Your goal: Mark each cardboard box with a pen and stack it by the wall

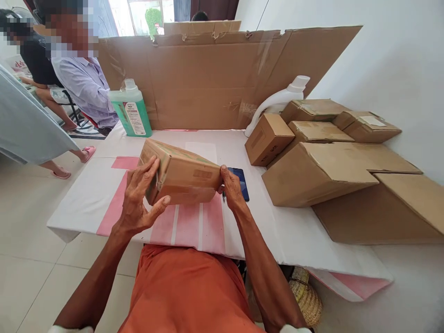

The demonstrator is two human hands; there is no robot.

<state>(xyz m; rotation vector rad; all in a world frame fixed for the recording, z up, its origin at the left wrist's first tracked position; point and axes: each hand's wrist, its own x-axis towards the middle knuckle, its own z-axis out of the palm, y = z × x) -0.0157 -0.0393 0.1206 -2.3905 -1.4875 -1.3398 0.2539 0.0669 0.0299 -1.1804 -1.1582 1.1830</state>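
Note:
A brown cardboard box (pixel 187 173) is tilted above the front of the table, held between my two hands. My left hand (pixel 140 199) presses its fingers against the box's left end, with the thumb stretched out along the lower front. At the opposite end, my right hand (pixel 231 187) grips the corner between thumb and fingers. A small dark pen-like thing (pixel 224 197) shows just under the right fingers; whether the hand touches it I cannot tell. Behind that hand lies a phone (pixel 243 181), partly covered. The box's underside is hidden.
Several closed cardboard boxes (pixel 322 171) are stacked at the right. A white jug (pixel 274 101) stands behind them, and a green liquid bottle (pixel 132 111) at the back left. An upright cardboard sheet (pixel 204 83) borders the table (pixel 83 194). Two people sit at the left.

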